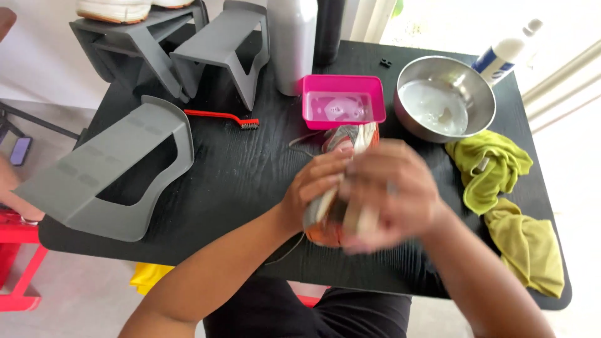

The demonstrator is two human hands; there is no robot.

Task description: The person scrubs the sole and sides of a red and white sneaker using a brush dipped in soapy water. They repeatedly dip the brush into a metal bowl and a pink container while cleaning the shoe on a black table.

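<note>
Shoe: worn grey-and-orange sneaker [350, 141], centre of black wooden table [250, 181], long axis near to far
Left hand [316, 181]: clasps the sneaker's left side
Right hand [391, 194]: blurred, fingers curled over the near end, contents unclear
Beyond toe: pink plastic tray [341, 84]

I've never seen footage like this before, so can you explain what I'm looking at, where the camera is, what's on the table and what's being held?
There is no machine here: a person works with bare hands, and the one picture comes from a camera worn on their head, looking down. The left hand has its grip on a worn shoe with orange trim. The right hand is blurred over the shoe; what it holds I cannot tell. On the black table lie a pink tray, a steel bowl, yellow-green cloths, a red-handled brush and grey shoe stands.
</note>
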